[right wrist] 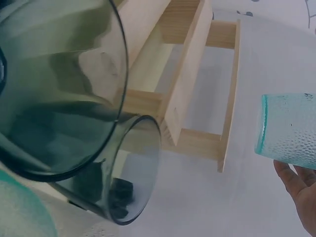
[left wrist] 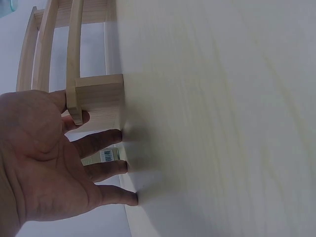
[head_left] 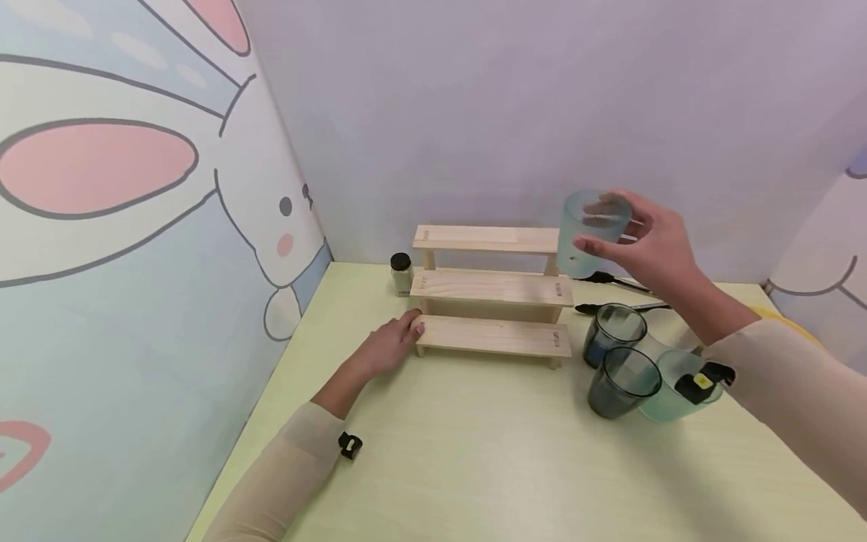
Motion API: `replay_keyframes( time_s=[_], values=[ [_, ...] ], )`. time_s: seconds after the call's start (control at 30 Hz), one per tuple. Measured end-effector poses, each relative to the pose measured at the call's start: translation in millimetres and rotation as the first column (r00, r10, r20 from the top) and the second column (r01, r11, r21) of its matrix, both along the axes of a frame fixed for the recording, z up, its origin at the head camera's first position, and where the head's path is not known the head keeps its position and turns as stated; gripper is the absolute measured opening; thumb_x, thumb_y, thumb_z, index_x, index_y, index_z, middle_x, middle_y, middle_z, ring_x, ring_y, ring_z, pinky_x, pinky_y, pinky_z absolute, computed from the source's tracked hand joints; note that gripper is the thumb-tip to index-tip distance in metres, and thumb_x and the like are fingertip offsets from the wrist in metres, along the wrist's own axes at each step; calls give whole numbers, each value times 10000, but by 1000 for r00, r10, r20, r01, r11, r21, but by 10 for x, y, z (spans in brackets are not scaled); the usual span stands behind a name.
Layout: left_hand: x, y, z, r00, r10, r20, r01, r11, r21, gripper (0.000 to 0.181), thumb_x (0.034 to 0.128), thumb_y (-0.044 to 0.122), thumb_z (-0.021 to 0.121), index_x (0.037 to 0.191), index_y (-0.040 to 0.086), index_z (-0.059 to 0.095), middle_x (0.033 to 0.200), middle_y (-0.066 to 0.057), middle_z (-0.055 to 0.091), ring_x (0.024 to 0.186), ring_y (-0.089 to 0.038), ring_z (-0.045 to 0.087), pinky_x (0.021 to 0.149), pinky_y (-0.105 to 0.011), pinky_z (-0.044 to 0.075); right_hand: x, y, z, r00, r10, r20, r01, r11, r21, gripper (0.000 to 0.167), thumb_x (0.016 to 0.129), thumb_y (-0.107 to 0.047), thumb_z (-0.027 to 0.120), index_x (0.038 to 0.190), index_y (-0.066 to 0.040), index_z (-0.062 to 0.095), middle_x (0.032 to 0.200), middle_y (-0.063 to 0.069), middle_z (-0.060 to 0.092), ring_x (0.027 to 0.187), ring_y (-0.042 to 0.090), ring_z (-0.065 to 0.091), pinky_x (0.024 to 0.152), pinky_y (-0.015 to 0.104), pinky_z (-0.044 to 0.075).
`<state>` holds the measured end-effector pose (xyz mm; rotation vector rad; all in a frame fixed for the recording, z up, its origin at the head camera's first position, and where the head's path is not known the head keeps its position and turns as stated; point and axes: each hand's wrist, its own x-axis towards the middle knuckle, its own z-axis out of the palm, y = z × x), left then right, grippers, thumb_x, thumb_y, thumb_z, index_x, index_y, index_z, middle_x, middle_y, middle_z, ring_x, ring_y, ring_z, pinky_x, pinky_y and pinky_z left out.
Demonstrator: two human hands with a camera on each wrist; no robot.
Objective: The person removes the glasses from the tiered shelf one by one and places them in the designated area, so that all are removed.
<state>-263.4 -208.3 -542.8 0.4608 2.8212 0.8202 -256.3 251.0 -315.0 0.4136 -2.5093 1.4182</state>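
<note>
My right hand (head_left: 660,241) grips a pale teal tumbler (head_left: 579,245) by its side, holding it up at the right end of a three-tier wooden display stand (head_left: 491,287). In the right wrist view, the textured wall of this tumbler (right wrist: 289,131) shows beside my fingertips, apart from the stand's top board. My left hand (head_left: 389,346) is at the left end of the lowest board. Seen from the left wrist, thumb and index finger pinch that board's end (left wrist: 74,101), while the other fingers reach down to the table.
Two dark grey glasses (head_left: 612,388) and another teal tumbler (head_left: 670,403) stand right of the stand. Black-ended utensils (head_left: 596,309) lie behind them, near a yellow-edged item (head_left: 789,324). A small black-capped jar (head_left: 402,275) stands at the stand's left. Walls bound the table (head_left: 433,452).
</note>
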Motion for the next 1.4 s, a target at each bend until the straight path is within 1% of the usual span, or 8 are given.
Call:
replay_keyframes(
  time_s=[0.4,0.67,0.93,1.0,1.1,1.23,1.33,1.4],
  values=[
    [55,11,32,1000,-15,-21,15,1000,-19,752,1163,689,207,1694,186,384,1553,-240,642,1463,-542,571,1067,-739,509,171,159,-175,999,-36,8,35,999,27,640,928,-245,936,1496,-202,644,1383,-107,763,1064,-152,710,843,67,554],
    [-26,-41,-124,1000,3,-13,-3,1000,4,841,1110,791,225,1697,211,387,1602,-206,615,1528,-498,529,1155,-727,466,324,309,-230,997,-69,34,68,997,35,654,954,-240,911,1538,-242,617,1320,-233,746,1050,-172,705,789,85,570],
    [-72,-54,-147,1000,0,-7,0,1000,8,808,1107,794,231,1702,269,386,1607,-167,622,1543,-470,524,1176,-705,465,481,433,-242,996,-65,60,66,998,-10,657,961,-152,894,1550,-233,615,1273,-278,759,1056,-158,726,774,101,581],
    [-69,-47,-139,1000,-6,-21,6,1000,2,768,1135,747,239,1699,247,384,1582,-191,637,1515,-484,550,1142,-709,489,522,460,-242,995,-69,67,70,997,-9,658,961,-143,893,1550,-228,614,1273,-280,762,1053,-160,728,767,107,585],
    [76,12,85,999,-32,-40,32,999,-7,755,1154,706,250,1697,197,379,1569,-235,632,1511,-490,550,1150,-693,489,573,519,-253,994,-84,76,85,996,-3,657,960,-137,893,1547,-228,613,1262,-294,763,1043,-169,726,749,113,588],
    [106,37,129,997,-45,-63,44,999,-24,730,1175,657,236,1680,152,392,1527,-268,652,1461,-518,584,1110,-688,516,616,609,-274,993,-90,80,91,996,-5,653,962,-118,887,1545,-219,612,1278,-285,769,1041,-156,737,718,117,578],
    [0,-4,-40,998,-27,-61,26,1000,-12,703,1177,655,259,1672,177,404,1498,-249,680,1432,-523,609,1073,-701,531,654,673,-284,993,-86,78,87,996,-11,654,968,-88,873,1553,-204,606,1311,-270,767,1062,-145,741,735,107,570],
    [12,4,-15,999,-20,-41,20,1000,-5,708,1170,670,269,1682,197,394,1515,-245,670,1456,-521,590,1103,-708,512,686,710,-292,994,-86,73,87,996,-9,653,969,-69,866,1555,-194,604,1320,-271,763,1070,-151,737,742,99,566]
  ],
)
